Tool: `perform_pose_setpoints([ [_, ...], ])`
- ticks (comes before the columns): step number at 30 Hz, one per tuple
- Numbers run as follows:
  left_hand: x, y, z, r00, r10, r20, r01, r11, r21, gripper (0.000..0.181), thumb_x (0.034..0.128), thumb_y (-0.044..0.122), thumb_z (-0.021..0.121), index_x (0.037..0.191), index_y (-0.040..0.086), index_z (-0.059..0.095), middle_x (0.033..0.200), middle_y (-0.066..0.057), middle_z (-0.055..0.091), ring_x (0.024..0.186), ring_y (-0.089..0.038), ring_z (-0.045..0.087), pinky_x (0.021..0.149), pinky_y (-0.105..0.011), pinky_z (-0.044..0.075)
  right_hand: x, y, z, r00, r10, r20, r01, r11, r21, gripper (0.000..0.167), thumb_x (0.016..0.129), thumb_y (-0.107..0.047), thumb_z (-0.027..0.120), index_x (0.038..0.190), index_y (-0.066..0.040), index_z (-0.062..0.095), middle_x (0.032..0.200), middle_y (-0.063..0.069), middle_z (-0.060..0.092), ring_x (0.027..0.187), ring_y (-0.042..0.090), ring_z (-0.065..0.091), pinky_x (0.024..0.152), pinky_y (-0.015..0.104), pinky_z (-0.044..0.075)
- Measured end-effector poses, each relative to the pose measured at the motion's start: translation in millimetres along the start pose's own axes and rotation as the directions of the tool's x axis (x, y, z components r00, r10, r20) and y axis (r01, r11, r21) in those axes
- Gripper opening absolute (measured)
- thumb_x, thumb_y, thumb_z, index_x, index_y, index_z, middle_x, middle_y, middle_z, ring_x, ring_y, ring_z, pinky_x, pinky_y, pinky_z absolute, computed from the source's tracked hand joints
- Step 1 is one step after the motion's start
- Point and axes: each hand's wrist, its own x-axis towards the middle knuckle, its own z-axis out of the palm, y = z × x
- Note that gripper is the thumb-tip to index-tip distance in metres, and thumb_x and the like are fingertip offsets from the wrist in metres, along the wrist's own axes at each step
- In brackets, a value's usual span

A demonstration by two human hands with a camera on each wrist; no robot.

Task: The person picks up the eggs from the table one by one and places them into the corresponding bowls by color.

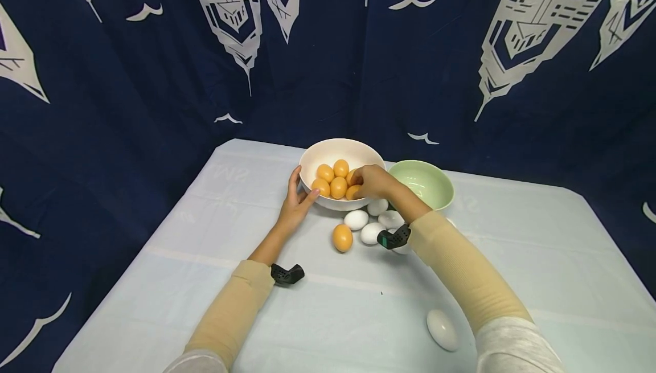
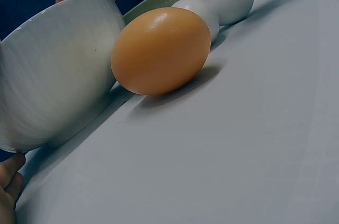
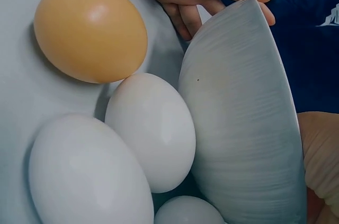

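Holding the cream bowl [image 1: 328,151] at its near-left side, the left hand [image 1: 294,209] had its thumb at the rim and its other fingers spread along the outer wall. Right hand [image 1: 376,181] was inside the bowl, right of the left hand, fingers bent down among the orange eggs [image 1: 338,187]. Fingertips hidden, so couldn't tell if it pinched an egg or only touched one. Six showed in there, left of and under the right hand's fingers.

A loose orange egg [image 1: 342,238] lay on the table [image 1: 179,282], right of the left hand and nearer the person than the bowl grip. Clustered white eggs [image 1: 356,220] sat just beside it, on the near side of the right hand, partly behind that forearm; count unclear. A lone white egg [image 1: 443,330] lay well apart from both hands, much nearer the person, by the right forearm.

Green bowl [image 1: 425,182] stood just right of the right hand, forearm crossing in front. Each wrist carried a black camera [image 1: 288,274] over a tan sleeve [image 1: 230,310]. Behind both hands hung a navy cloth [image 1: 333,77] with white building prints.
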Motion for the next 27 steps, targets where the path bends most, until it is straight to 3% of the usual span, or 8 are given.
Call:
perform_pose_setpoints([
  [5,0.1,-0.8,-0.1,1.000,0.005,-0.004,-0.005,1.000,0.001,0.078,0.0996,0.020,0.058,0.156,0.008,0.005,0.159,-0.023,0.003,0.132,-0.045,0.038,0.109,-0.043,0.037,-1.9,1.9,2.5,0.998,0.004,-0.056,-0.002,0.999,0.036,0.034,0.079,-0.009,0.078,0.109,0.005,0.068,0.105,0.015,0.069,0.099,0.028,0.061,0.093,0.039,0.049],
  [15,0.2,-0.2,0.2,1.000,-0.001,-0.002,0.001,1.000,0.015,0.078,0.0997,0.021,0.058,0.156,0.008,0.005,0.159,-0.023,0.003,0.133,-0.045,0.038,0.108,-0.042,0.038,-11.1,5.7,5.7,0.983,-0.048,-0.177,0.073,0.988,0.139,0.036,0.080,-0.007,0.076,0.112,0.007,0.067,0.110,0.019,0.068,0.105,0.033,0.059,0.096,0.045,0.047],
  [27,0.2,-1.5,0.7,1.000,-0.016,-0.007,0.016,1.000,0.009,0.078,0.0998,0.021,0.058,0.156,0.010,0.005,0.160,-0.021,0.002,0.134,-0.044,0.036,0.108,-0.042,0.038,-25.3,1.0,4.9,0.982,-0.043,-0.186,0.087,0.968,0.236,0.031,0.085,-0.013,0.074,0.111,0.005,0.068,0.108,0.016,0.068,0.103,0.031,0.062,0.093,0.042,0.051],
])
